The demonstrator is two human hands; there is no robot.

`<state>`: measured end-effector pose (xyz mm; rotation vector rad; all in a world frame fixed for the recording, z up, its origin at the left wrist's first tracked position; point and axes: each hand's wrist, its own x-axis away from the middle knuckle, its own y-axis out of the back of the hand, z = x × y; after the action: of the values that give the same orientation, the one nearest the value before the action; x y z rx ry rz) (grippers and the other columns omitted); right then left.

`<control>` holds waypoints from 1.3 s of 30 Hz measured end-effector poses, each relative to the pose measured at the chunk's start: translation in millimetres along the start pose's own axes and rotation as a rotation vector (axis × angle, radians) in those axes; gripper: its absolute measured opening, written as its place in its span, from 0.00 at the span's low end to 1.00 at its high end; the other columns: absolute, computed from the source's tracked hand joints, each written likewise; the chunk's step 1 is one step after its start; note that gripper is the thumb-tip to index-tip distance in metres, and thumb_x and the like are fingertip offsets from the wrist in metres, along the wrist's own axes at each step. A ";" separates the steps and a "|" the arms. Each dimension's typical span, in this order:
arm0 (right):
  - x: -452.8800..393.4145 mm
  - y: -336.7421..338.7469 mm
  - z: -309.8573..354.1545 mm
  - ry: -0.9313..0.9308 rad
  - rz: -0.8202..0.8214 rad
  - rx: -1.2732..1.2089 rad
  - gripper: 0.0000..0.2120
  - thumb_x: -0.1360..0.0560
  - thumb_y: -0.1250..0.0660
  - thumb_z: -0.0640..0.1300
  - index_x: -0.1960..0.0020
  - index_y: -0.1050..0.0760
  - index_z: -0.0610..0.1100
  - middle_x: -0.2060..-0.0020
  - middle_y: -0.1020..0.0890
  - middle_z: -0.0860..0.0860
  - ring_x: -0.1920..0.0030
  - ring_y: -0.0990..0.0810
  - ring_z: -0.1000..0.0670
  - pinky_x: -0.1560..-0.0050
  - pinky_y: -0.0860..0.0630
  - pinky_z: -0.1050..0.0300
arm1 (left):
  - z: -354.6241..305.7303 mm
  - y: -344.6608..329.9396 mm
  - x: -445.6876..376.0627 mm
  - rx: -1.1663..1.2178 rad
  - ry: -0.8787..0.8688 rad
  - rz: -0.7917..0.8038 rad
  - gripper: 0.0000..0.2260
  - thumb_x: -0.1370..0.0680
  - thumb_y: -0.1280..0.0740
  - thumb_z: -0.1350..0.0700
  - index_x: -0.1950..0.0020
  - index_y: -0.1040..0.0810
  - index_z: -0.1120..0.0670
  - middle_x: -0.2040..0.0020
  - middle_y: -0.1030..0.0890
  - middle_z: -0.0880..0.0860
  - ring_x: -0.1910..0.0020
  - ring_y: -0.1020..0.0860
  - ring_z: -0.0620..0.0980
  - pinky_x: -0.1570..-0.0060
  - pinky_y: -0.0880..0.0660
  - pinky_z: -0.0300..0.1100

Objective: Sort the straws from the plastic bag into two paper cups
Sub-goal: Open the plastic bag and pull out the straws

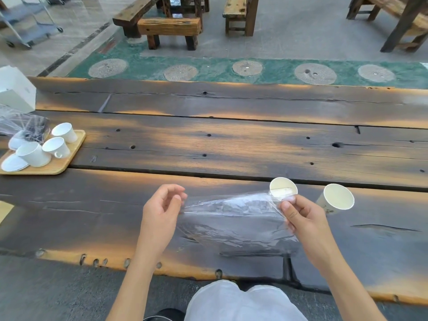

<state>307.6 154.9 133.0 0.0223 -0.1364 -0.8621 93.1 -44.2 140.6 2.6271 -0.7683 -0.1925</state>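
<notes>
A clear plastic bag (236, 218) hangs stretched above the near plank of the dark wooden table (231, 140). My right hand (301, 218) pinches its right corner between thumb and fingers. My left hand (162, 205) is at the bag's left end, fingers curled and slightly apart; whether it grips the film is unclear. Two white paper cups stand behind the bag: one (283, 186) just past my right thumb, the other (337, 198) further right, leaning. No straws show in the bag or in the cups.
At the left a wooden tray (69, 158) carries several white cups and lids, with crumpled plastic wrap (23, 123) and a white box (16, 89) behind it. Wooden benches (169, 28) stand beyond the table. My knees are below the near edge.
</notes>
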 end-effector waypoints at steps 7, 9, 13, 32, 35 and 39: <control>0.3 -10.5 -2.3 -0.030 0.082 -0.046 0.13 0.20 0.36 0.40 0.54 0.28 0.28 0.68 0.31 0.48 0.70 0.35 0.54 0.69 0.36 0.65 | -0.5 -23.8 4.5 -0.542 -0.547 0.116 0.09 0.23 0.36 0.57 0.46 0.20 0.51 0.47 0.19 0.45 0.45 0.25 0.44 0.42 0.37 0.42; 0.4 -12.3 -1.0 -0.034 0.094 -0.046 0.12 0.20 0.35 0.40 0.55 0.27 0.29 0.68 0.30 0.49 0.70 0.35 0.55 0.70 0.36 0.65 | -5.0 -32.7 3.9 -0.548 -0.620 0.142 0.09 0.22 0.35 0.53 0.46 0.19 0.52 0.50 0.17 0.45 0.48 0.22 0.45 0.44 0.34 0.43; 1.2 -15.3 1.5 -0.025 0.109 -0.033 0.13 0.20 0.35 0.40 0.55 0.26 0.30 0.69 0.30 0.50 0.71 0.35 0.55 0.70 0.36 0.64 | -15.3 -47.6 0.1 -0.493 -0.674 0.185 0.07 0.20 0.35 0.53 0.49 0.19 0.54 0.55 0.17 0.47 0.55 0.21 0.50 0.55 0.26 0.48; -1.8 -11.5 6.5 -0.021 0.108 0.013 0.10 0.19 0.36 0.37 0.59 0.24 0.35 0.67 0.28 0.45 0.67 0.33 0.50 0.69 0.34 0.65 | -38.8 -53.9 -13.8 -0.178 -0.316 0.208 0.03 0.20 0.33 0.58 0.52 0.20 0.53 0.58 0.20 0.44 0.57 0.26 0.38 0.56 0.32 0.29; -4.5 -14.3 14.6 0.012 0.053 -0.019 0.12 0.19 0.36 0.39 0.61 0.25 0.38 0.69 0.29 0.48 0.69 0.33 0.52 0.69 0.34 0.65 | -42.3 -49.8 -12.7 -0.207 -0.346 0.056 0.09 0.19 0.35 0.55 0.40 0.22 0.52 0.44 0.23 0.44 0.41 0.30 0.40 0.42 0.38 0.23; -13.9 -17.4 32.2 0.098 -0.005 -0.094 0.12 0.18 0.37 0.42 0.58 0.26 0.36 0.70 0.27 0.45 0.67 0.28 0.47 0.60 0.29 0.56 | -39.4 -39.9 -8.9 -0.083 -0.238 -0.262 0.12 0.19 0.36 0.57 0.36 0.25 0.52 0.34 0.28 0.49 0.32 0.34 0.45 0.33 0.39 0.35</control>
<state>281.3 155.3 162.1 -0.0234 -0.0035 -0.8699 114.5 4.5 160.5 2.6464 -0.4723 -0.6063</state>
